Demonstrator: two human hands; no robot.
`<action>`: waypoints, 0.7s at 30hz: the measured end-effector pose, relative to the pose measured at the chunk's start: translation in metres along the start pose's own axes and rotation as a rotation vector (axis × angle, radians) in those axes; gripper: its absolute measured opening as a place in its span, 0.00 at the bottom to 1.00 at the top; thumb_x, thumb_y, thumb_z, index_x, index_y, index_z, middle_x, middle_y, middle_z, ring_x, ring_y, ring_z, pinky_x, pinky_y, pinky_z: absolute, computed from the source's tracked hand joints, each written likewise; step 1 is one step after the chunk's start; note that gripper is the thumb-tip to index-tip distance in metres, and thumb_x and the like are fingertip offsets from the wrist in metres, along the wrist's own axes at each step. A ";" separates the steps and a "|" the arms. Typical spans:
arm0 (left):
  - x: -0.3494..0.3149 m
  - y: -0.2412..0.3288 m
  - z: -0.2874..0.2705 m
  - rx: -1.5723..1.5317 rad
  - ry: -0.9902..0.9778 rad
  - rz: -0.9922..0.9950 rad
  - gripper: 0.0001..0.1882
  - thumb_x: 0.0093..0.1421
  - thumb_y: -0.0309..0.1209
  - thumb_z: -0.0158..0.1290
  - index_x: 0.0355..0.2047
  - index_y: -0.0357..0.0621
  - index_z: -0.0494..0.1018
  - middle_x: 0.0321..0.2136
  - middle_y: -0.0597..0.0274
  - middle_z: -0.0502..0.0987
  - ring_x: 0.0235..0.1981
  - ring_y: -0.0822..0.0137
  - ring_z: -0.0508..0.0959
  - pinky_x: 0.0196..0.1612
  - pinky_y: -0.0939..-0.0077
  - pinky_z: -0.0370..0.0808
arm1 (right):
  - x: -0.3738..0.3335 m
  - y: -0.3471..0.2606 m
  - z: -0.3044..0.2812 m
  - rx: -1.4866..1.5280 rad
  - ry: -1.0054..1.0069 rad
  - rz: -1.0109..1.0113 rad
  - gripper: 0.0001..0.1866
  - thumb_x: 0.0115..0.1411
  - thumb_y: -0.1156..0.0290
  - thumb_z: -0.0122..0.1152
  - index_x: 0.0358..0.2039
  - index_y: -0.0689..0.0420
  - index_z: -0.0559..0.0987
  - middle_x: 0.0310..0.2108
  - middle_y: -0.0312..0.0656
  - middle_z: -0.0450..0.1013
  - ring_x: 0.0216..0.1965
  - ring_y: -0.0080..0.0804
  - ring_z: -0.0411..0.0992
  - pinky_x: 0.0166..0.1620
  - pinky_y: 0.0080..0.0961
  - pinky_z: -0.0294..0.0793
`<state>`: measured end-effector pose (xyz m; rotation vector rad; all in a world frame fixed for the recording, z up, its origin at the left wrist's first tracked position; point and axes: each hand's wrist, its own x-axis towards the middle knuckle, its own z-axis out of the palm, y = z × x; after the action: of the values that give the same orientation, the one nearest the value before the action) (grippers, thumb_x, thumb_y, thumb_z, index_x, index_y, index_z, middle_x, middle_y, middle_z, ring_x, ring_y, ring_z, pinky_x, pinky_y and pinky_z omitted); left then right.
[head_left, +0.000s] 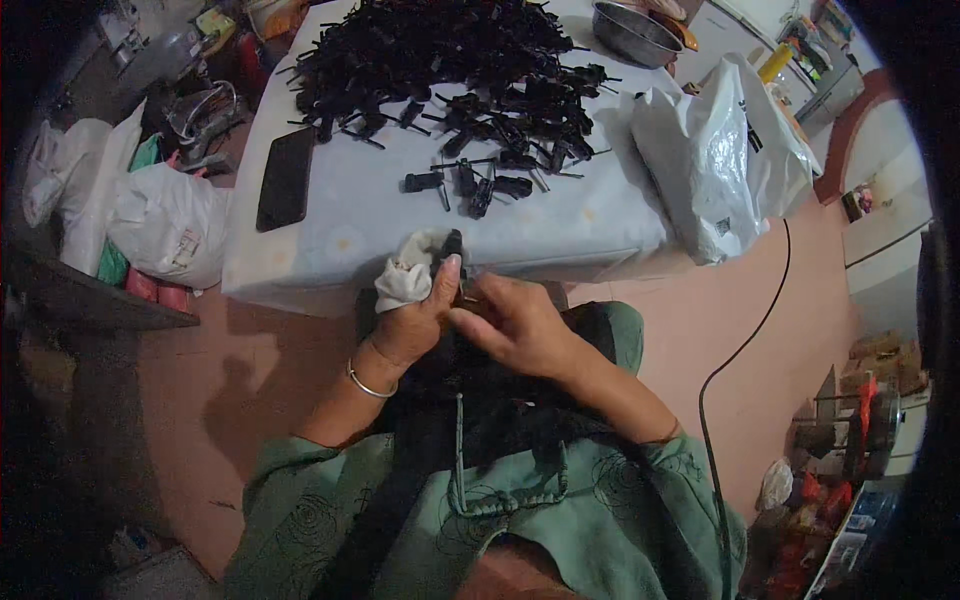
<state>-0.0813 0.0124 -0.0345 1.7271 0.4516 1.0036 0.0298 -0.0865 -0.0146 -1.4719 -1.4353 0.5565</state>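
My left hand [410,330] is closed, thumb up, on a small black plastic part [454,243] just off the table's near edge. Crumpled white cloth [403,283] covers or sits against that hand's fingers; which of the two I cannot tell. Right beside it, my right hand [525,325] has its fingers curled and pinched at the lower end of the part. What lies between those fingertips is hidden. Several similar black parts with thin stems [482,190] lie loose on the table just beyond my hands.
A large heap of black parts [430,60] covers the far side of the white-covered table [350,230]. A black phone [285,180] lies at its left, a white plastic bag [700,160] at its right, a metal bowl [635,35] behind. A black cable [712,380] crosses the floor at right.
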 end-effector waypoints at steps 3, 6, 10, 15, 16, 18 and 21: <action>-0.004 0.003 0.000 0.003 -0.078 -0.157 0.10 0.57 0.28 0.48 0.38 0.36 0.67 0.27 0.64 0.72 0.27 0.75 0.70 0.31 0.80 0.69 | 0.001 -0.002 -0.004 -0.369 0.127 -0.221 0.09 0.49 0.71 0.60 0.25 0.60 0.69 0.18 0.46 0.67 0.18 0.40 0.67 0.23 0.29 0.66; -0.010 0.007 0.004 -0.034 -0.113 0.037 0.10 0.56 0.27 0.48 0.37 0.36 0.67 0.26 0.64 0.72 0.26 0.75 0.70 0.30 0.80 0.69 | 0.007 0.012 -0.006 -0.468 0.260 -0.215 0.09 0.50 0.71 0.59 0.24 0.61 0.69 0.16 0.48 0.66 0.17 0.40 0.66 0.22 0.30 0.65; -0.012 0.015 0.005 -0.087 -0.135 -0.198 0.09 0.53 0.25 0.49 0.35 0.36 0.68 0.25 0.65 0.73 0.26 0.74 0.70 0.28 0.80 0.69 | 0.007 0.015 -0.014 -0.042 0.133 0.075 0.10 0.56 0.70 0.52 0.23 0.63 0.70 0.15 0.44 0.64 0.16 0.30 0.59 0.22 0.24 0.61; -0.013 0.001 0.006 0.071 -0.085 -0.112 0.09 0.48 0.23 0.50 0.32 0.36 0.70 0.24 0.58 0.73 0.24 0.67 0.72 0.28 0.76 0.70 | 0.004 0.010 -0.008 -0.147 0.028 0.010 0.13 0.57 0.68 0.50 0.21 0.64 0.68 0.16 0.53 0.64 0.17 0.49 0.60 0.22 0.34 0.62; -0.011 0.008 0.006 0.265 -0.091 0.069 0.10 0.48 0.23 0.50 0.32 0.36 0.70 0.24 0.55 0.72 0.24 0.62 0.73 0.29 0.74 0.70 | 0.003 0.013 -0.005 -0.150 0.031 0.011 0.13 0.57 0.68 0.50 0.21 0.64 0.68 0.16 0.53 0.64 0.17 0.49 0.60 0.22 0.34 0.62; -0.008 0.010 0.009 0.453 -0.097 0.253 0.10 0.47 0.23 0.50 0.32 0.35 0.70 0.24 0.51 0.72 0.24 0.57 0.73 0.30 0.71 0.71 | -0.001 0.024 0.003 -0.013 0.114 0.095 0.13 0.58 0.68 0.48 0.21 0.64 0.68 0.15 0.50 0.64 0.16 0.39 0.62 0.22 0.31 0.62; -0.007 0.007 0.012 0.469 -0.048 0.275 0.10 0.46 0.23 0.49 0.31 0.35 0.71 0.25 0.49 0.72 0.26 0.51 0.73 0.31 0.67 0.71 | -0.002 0.027 0.014 0.233 0.120 0.217 0.14 0.61 0.66 0.45 0.24 0.62 0.71 0.19 0.32 0.66 0.24 0.16 0.60 0.28 0.19 0.63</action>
<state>-0.0772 -0.0028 -0.0324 2.2761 0.4504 1.1067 0.0305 -0.0794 -0.0447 -1.4548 -1.0858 0.7308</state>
